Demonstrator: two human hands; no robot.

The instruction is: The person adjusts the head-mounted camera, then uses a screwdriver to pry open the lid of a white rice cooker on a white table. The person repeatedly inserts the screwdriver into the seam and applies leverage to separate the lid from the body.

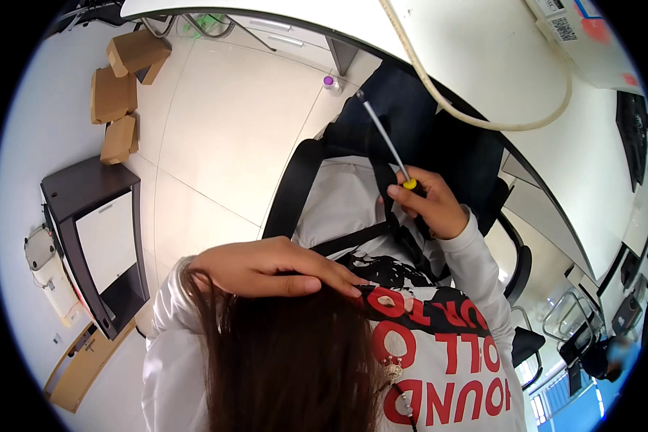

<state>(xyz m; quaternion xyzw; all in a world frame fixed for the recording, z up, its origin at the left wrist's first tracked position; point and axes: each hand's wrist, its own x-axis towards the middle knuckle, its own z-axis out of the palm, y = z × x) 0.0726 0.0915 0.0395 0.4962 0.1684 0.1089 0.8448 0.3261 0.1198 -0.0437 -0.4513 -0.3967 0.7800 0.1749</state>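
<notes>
Beside a white counter, the right hand is holding a screwdriver.
Its fingers are gripping the black-and-yellow handle; the left hand, fingers pressed together, is extending beside dark hair.

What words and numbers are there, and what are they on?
White top: big red letters, which I won't copy out.
White thing at upper right: a printed label, too small to read, and a barcode.
Screwdriver: no writing that I can see.
</notes>
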